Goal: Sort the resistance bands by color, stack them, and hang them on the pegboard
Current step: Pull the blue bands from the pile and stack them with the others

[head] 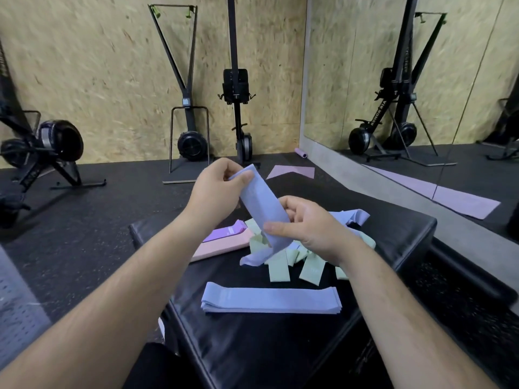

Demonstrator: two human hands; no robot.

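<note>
Blue band (261, 203) pinched between my left hand (216, 189) and right hand (309, 228), above the bench (252, 346). Blue stack (271, 300) begun, pink and purple bands (224, 240) stacked; green pile (280, 265) lies loose. Hanging not yet done, I judge.

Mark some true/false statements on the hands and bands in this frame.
1. The left hand and right hand both hold one blue band. True.
2. A blue stack lies flat on the black bench, nearer the person than the other bands. True.
3. The green bands are neatly stacked. False: they lie in a loose, crisscrossed pile.
4. The pink bands lie to the right of the green ones. False: they lie to the left, next to purple bands.
</note>
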